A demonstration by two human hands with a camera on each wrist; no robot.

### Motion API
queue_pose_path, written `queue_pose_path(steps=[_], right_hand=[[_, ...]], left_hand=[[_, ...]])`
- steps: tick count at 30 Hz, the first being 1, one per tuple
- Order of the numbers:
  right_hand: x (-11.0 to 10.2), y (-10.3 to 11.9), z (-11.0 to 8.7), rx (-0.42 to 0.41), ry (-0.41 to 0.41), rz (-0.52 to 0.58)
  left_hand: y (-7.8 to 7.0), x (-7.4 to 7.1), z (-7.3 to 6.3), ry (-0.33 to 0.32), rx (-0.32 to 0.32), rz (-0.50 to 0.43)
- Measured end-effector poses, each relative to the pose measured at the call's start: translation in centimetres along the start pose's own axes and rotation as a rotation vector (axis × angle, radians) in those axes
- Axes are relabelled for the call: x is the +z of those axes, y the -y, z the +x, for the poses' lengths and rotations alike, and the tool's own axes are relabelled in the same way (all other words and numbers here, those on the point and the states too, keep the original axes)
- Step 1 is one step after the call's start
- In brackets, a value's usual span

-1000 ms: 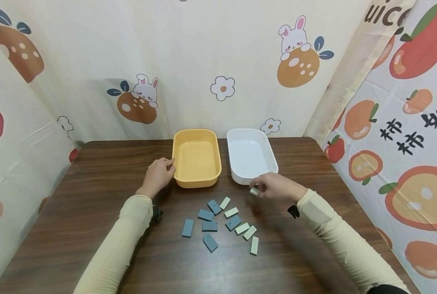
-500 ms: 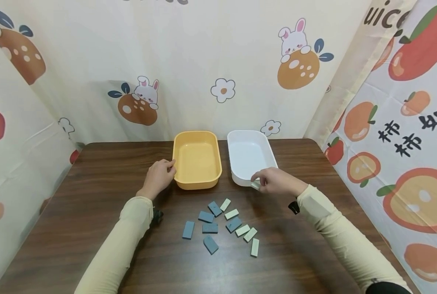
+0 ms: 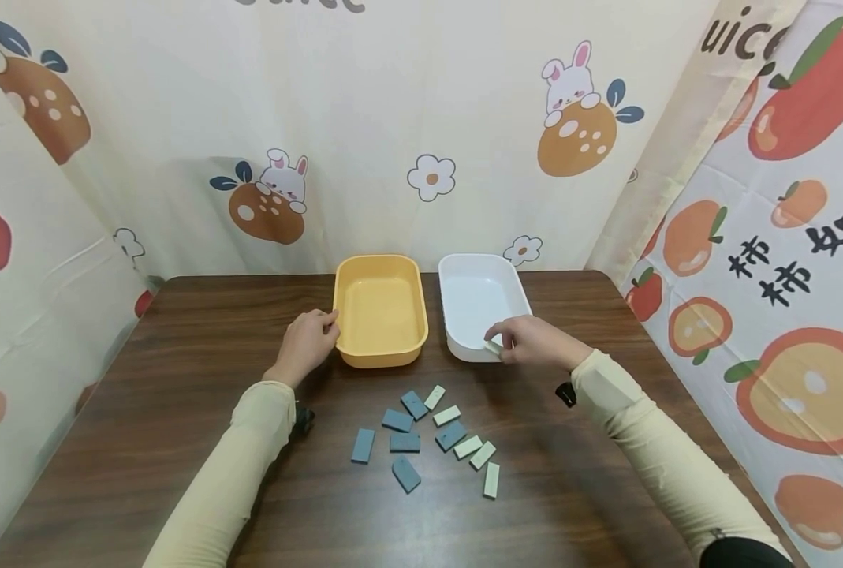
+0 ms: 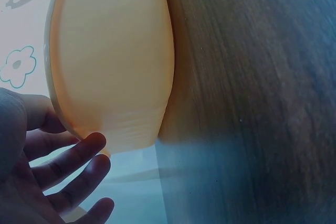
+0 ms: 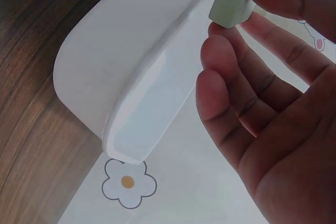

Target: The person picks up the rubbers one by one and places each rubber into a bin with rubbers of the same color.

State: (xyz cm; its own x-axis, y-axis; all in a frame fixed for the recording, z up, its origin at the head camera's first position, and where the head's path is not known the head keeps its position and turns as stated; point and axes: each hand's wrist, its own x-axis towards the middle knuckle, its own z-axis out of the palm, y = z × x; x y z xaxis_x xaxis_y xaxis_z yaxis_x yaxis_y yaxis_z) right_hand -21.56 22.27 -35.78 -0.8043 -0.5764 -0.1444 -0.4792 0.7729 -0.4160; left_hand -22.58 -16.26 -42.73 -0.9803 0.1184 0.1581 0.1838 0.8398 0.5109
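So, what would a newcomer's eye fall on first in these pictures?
Probably the yellow rectangular plastic-looking tray and the similar white tray to its right, toward the back of the dark brown wood-grain tabletop. Next, perhaps, the right hand, pinching a pale green oblong block by the white tray's near rim. Then the blue-grey blocks and other green blocks scattered in front.

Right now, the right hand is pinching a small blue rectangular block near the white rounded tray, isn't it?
Not quite: the block is pale green, as the right wrist view shows. The right hand does pinch it near the white rounded tray.
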Motion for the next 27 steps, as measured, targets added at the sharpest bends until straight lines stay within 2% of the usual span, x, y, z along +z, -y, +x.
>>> queue_pose_path(steps=[19,27], right_hand=[[-0.7,-1.0,1.6,0.052,0.009,0.012],[-0.9,-1.3,2.0,0.106,0.021,0.038]], left_hand=[[0.1,0.0,0.1,-0.009,0.016,0.004],[-0.1,-0.2,-0.1,0.005,0.011,-0.002]])
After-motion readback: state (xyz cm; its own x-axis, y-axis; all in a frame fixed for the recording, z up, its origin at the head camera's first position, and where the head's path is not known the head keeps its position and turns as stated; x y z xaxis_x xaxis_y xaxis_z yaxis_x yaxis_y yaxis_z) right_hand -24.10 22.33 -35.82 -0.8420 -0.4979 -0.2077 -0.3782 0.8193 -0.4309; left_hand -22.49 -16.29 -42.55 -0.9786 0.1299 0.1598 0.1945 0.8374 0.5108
